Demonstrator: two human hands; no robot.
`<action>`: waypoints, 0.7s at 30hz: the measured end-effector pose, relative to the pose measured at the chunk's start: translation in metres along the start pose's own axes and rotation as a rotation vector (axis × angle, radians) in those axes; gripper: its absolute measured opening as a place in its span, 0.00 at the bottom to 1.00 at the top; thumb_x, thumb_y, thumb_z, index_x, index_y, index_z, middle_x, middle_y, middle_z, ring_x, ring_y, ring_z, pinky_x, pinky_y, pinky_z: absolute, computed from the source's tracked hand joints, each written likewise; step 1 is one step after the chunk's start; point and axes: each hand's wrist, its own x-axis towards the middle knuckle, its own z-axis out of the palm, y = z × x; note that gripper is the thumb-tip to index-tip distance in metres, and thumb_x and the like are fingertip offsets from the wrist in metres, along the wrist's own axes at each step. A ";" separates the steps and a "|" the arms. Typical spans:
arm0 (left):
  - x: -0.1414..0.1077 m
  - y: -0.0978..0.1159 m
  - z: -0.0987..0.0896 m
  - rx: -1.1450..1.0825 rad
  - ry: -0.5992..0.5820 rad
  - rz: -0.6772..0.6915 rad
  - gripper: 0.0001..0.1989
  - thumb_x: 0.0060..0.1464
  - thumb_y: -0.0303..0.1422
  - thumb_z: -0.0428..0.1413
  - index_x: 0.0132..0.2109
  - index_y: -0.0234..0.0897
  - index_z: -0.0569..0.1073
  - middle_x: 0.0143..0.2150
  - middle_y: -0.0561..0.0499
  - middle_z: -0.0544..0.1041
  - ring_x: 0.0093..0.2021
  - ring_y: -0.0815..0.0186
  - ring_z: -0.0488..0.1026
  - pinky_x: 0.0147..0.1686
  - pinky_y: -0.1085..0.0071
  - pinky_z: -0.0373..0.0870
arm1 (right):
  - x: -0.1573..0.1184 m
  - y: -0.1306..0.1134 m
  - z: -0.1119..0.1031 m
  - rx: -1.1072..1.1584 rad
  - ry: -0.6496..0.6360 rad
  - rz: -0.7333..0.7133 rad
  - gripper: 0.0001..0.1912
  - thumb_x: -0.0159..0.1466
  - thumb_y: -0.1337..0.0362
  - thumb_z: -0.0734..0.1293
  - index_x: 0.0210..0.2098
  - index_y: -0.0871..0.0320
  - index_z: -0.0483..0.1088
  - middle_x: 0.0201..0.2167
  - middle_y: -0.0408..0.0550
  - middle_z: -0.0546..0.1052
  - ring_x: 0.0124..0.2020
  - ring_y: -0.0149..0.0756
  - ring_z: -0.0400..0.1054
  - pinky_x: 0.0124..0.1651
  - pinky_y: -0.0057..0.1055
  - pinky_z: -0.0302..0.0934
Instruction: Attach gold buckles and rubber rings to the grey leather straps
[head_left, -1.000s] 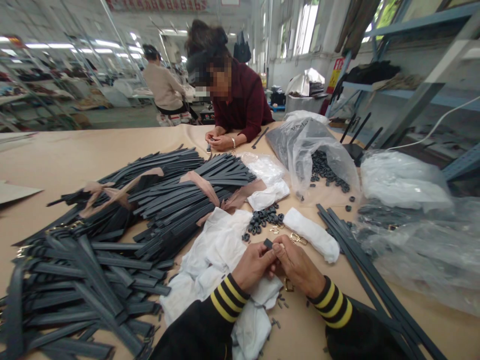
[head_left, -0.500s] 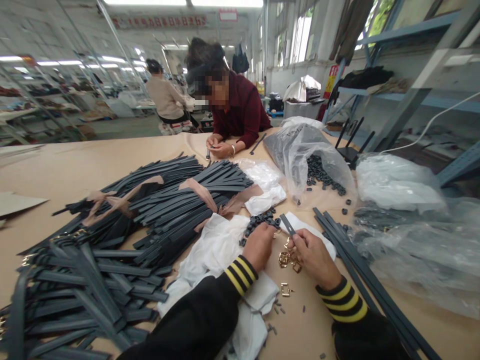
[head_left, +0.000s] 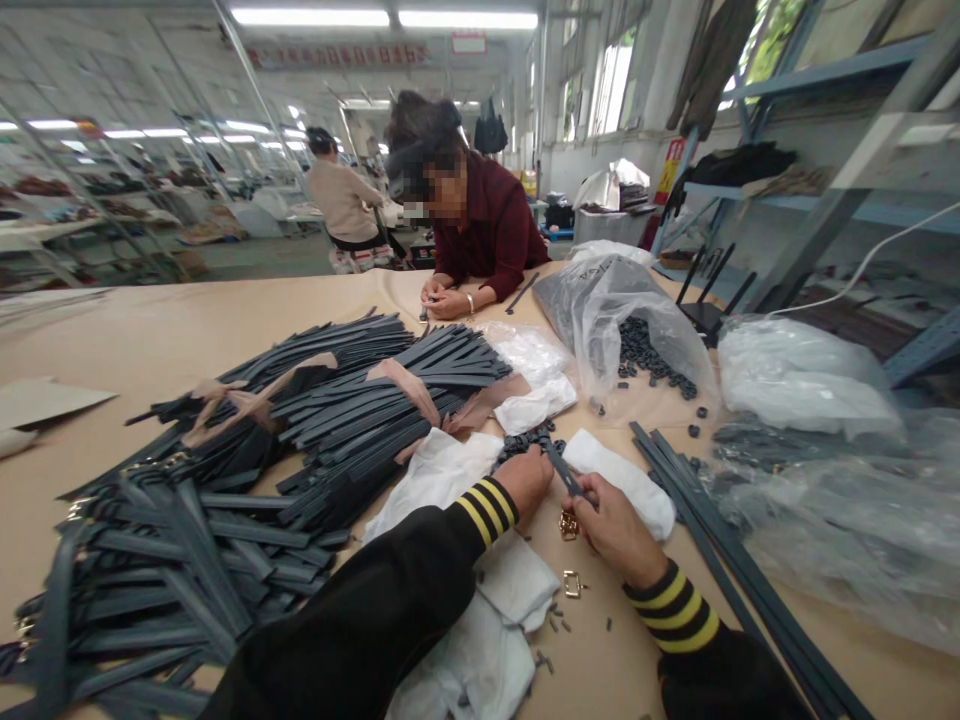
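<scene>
My right hand (head_left: 611, 525) grips the end of a narrow dark strap (head_left: 562, 468) that points up and away, with a gold buckle (head_left: 568, 525) hanging beside the fingers. My left hand (head_left: 527, 478) reaches forward onto a small heap of dark loops (head_left: 529, 442), fingers curled down among them; what they pinch is hidden. Another gold buckle (head_left: 572, 584) lies on the table below both hands. Both sleeves are black with yellow-striped cuffs.
Big piles of dark straps (head_left: 225, 500) fill the left. White cloths (head_left: 480, 620) lie under my left arm, a white roll (head_left: 622, 482) beside my right hand. Plastic bags (head_left: 622, 330) of loops sit right. A person in dark red (head_left: 480, 225) works across the table.
My hands have parted from in front of me. The left reached forward to the loop heap, and the right carried the strap end forward, gold buckle still dangling by it.
</scene>
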 end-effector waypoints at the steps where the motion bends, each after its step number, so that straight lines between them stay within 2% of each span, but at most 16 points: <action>1: -0.002 0.001 0.003 -0.005 0.012 -0.001 0.14 0.52 0.22 0.39 0.44 0.24 0.64 0.39 0.35 0.67 0.35 0.60 0.70 0.34 0.64 0.67 | 0.000 0.000 0.000 -0.024 0.007 -0.025 0.03 0.56 0.65 0.58 0.29 0.58 0.59 0.19 0.40 0.67 0.18 0.29 0.63 0.20 0.25 0.57; 6: -0.004 -0.002 0.011 -0.079 0.042 -0.002 0.14 0.51 0.22 0.39 0.44 0.26 0.63 0.38 0.37 0.67 0.34 0.59 0.70 0.33 0.62 0.66 | 0.003 0.003 -0.002 -0.088 0.012 -0.098 0.05 0.56 0.64 0.59 0.27 0.59 0.62 0.21 0.44 0.71 0.25 0.35 0.67 0.29 0.30 0.60; 10: -0.001 -0.008 0.007 -0.193 0.056 -0.036 0.08 0.47 0.22 0.45 0.35 0.28 0.66 0.32 0.41 0.68 0.32 0.61 0.69 0.32 0.65 0.66 | 0.005 0.004 -0.002 -0.078 0.016 -0.081 0.08 0.57 0.62 0.58 0.27 0.60 0.64 0.21 0.44 0.71 0.24 0.34 0.67 0.28 0.29 0.59; 12: -0.006 -0.007 0.003 -0.258 0.076 -0.048 0.05 0.48 0.25 0.45 0.31 0.31 0.65 0.28 0.46 0.68 0.30 0.65 0.68 0.31 0.69 0.66 | 0.004 0.002 -0.002 -0.085 0.004 -0.087 0.08 0.57 0.62 0.59 0.28 0.61 0.65 0.21 0.44 0.71 0.24 0.34 0.66 0.28 0.29 0.59; 14: -0.015 -0.002 0.001 -0.481 0.099 -0.057 0.06 0.51 0.28 0.43 0.30 0.33 0.63 0.25 0.51 0.67 0.27 0.68 0.67 0.28 0.73 0.65 | 0.002 -0.002 -0.002 -0.118 -0.004 -0.142 0.09 0.57 0.62 0.60 0.30 0.61 0.67 0.23 0.44 0.72 0.27 0.35 0.66 0.30 0.29 0.58; 18: -0.039 0.012 0.005 -1.150 0.109 -0.110 0.05 0.52 0.32 0.43 0.31 0.35 0.59 0.22 0.55 0.65 0.23 0.71 0.65 0.24 0.74 0.65 | -0.001 -0.007 0.001 -0.166 -0.019 -0.209 0.09 0.58 0.62 0.59 0.30 0.61 0.67 0.25 0.44 0.71 0.28 0.34 0.64 0.31 0.28 0.56; 19: -0.044 0.015 0.007 -1.185 0.117 -0.122 0.05 0.52 0.32 0.44 0.31 0.35 0.59 0.22 0.54 0.66 0.23 0.71 0.65 0.24 0.73 0.65 | -0.001 -0.007 0.002 -0.195 -0.017 -0.204 0.09 0.58 0.62 0.59 0.28 0.61 0.66 0.24 0.44 0.70 0.27 0.34 0.63 0.30 0.28 0.56; 21: -0.054 0.020 0.011 -1.056 0.194 -0.138 0.04 0.51 0.30 0.45 0.32 0.34 0.61 0.25 0.52 0.67 0.25 0.70 0.66 0.27 0.71 0.66 | -0.002 -0.006 0.005 -0.257 -0.027 -0.202 0.08 0.58 0.63 0.60 0.26 0.60 0.64 0.22 0.43 0.68 0.25 0.33 0.62 0.28 0.27 0.54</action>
